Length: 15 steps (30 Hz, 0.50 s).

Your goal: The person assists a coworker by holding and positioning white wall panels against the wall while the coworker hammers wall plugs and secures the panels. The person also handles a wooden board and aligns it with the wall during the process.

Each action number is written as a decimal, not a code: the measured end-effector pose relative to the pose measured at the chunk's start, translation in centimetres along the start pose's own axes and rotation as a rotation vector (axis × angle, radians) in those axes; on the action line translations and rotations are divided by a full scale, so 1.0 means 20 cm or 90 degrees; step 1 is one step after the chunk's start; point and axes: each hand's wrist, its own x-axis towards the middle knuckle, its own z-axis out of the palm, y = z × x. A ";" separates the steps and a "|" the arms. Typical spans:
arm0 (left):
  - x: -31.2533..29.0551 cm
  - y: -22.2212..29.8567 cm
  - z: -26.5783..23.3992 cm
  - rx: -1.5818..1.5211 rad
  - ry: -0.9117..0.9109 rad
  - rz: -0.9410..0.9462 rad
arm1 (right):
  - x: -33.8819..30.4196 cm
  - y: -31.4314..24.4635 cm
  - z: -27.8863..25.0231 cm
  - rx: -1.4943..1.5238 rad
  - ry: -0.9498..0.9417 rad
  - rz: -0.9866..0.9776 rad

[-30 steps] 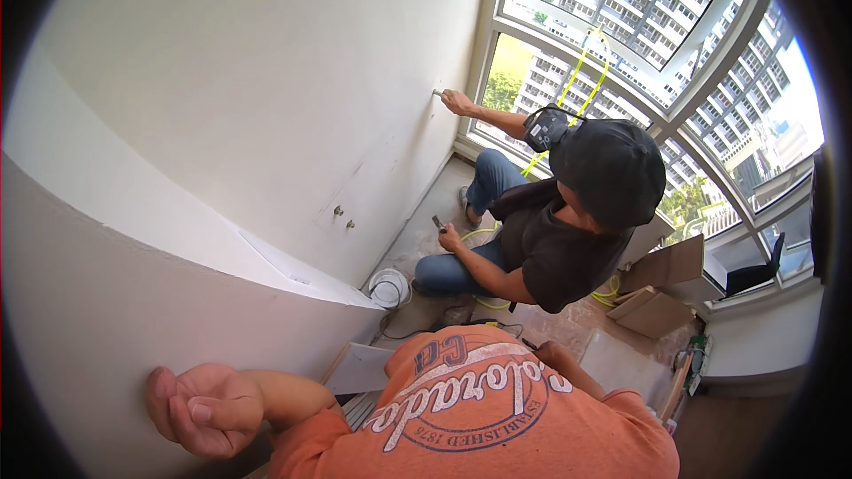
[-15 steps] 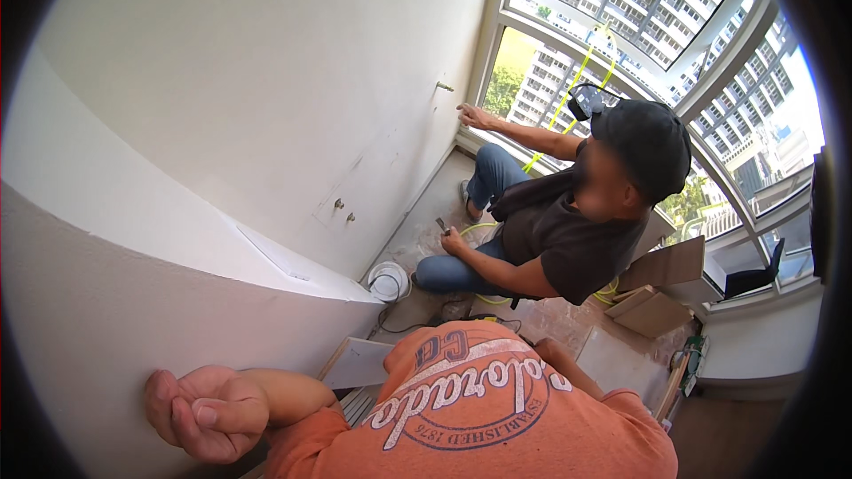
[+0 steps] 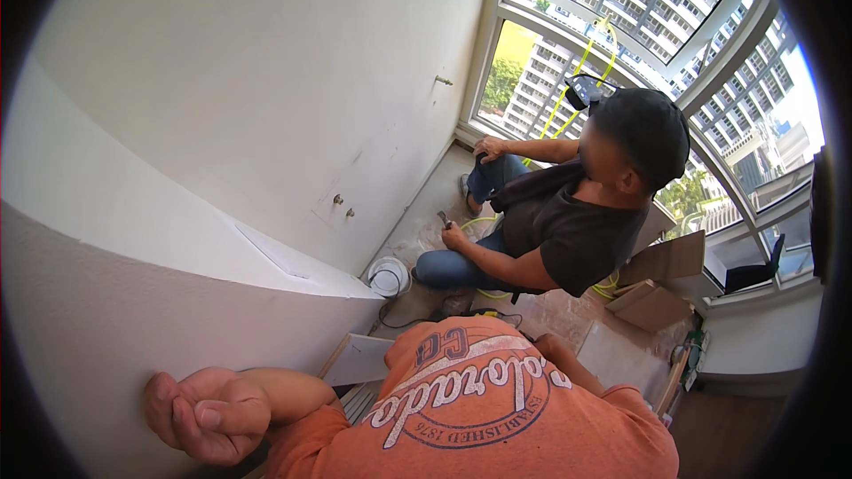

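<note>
My left hand (image 3: pixel 210 415) is close beside the low white wall ledge (image 3: pixel 80 275), with its fingers curled in and its thumb bent over; nothing shows in it. My orange shirt (image 3: pixel 479 399) fills the lower middle. My right arm (image 3: pixel 568 362) bends down past the shirt, which hides the hand. In front of me a person in a black cap (image 3: pixel 639 137) sits low on the floor. One of that person's hands (image 3: pixel 488 149) rests on a raised knee, and the other (image 3: pixel 454 237) holds a small dark tool (image 3: pixel 443 217).
Pipe fittings (image 3: pixel 339 200) and a brass-tipped stub (image 3: pixel 443 81) stick out of the white wall. A white bucket (image 3: pixel 389 278) stands at its foot, near black cables. Boards (image 3: pixel 652 306) lie at the right under the window, where a yellow hose (image 3: pixel 581 62) hangs.
The other person's hand has dropped from pointing at the wall stub to the knee, and the capped head has turned a little. My left hand has stayed put.
</note>
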 end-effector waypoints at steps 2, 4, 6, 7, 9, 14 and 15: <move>0.00 0.00 0.00 0.002 -0.008 0.008 | 0.06 0.05 0.04 -0.008 0.010 -0.004; 0.01 -0.01 0.01 -0.004 -0.003 0.005 | 0.19 0.19 0.14 -0.034 -0.022 -0.085; 0.01 -0.01 0.00 -0.008 0.001 0.006 | 0.20 0.21 0.15 -0.026 -0.015 -0.105; 0.00 -0.01 0.00 -0.003 0.006 0.010 | 0.18 0.19 0.13 -0.019 -0.006 -0.100; -0.01 -0.01 0.00 0.001 0.010 0.014 | 0.10 0.12 0.08 -0.008 -0.005 -0.074; -0.01 -0.02 0.01 0.017 0.060 -0.010 | 0.16 0.26 0.12 -0.121 -0.036 -0.284; 0.00 -0.01 0.01 0.020 0.055 -0.010 | 0.15 0.27 0.12 -0.141 -0.046 -0.292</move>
